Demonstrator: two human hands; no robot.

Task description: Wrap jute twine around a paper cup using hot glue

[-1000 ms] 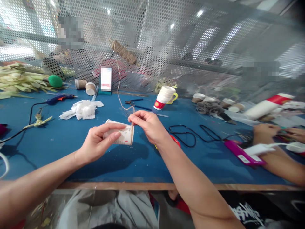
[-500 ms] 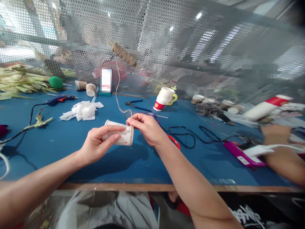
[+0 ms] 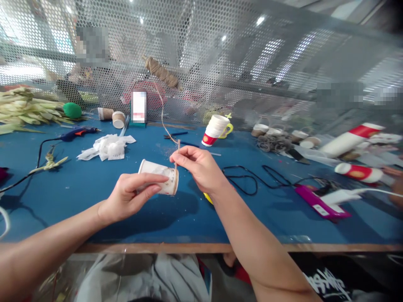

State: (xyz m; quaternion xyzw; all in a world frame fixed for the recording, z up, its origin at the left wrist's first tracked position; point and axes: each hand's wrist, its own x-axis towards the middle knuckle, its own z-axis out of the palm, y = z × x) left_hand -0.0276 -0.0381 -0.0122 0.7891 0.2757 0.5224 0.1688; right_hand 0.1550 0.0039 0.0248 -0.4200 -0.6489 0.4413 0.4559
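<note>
My left hand (image 3: 134,193) is closed around a white paper cup (image 3: 157,170), which lies on its side in the air with its base end to the right. Twine (image 3: 163,115) comes down from a spool (image 3: 162,72) at the mesh wall to the base end of the cup. There my right hand (image 3: 198,165) pinches the twine between thumb and fingers, just above the cup's edge. Part of something yellow (image 3: 208,198) shows beneath my right wrist, mostly hidden.
Stacked paper cups (image 3: 215,130) stand behind my right hand. A glue gun (image 3: 78,132) and crumpled white material (image 3: 108,147) lie to the left. On the right are a black cord (image 3: 241,180), a purple power strip (image 3: 321,201) and another person's blurred hand (image 3: 396,188).
My right hand has drawn slightly right and away from the cup, pulling the twine up. At right, the other person's arm has moved back, and a red-and-white cup now shows there.
</note>
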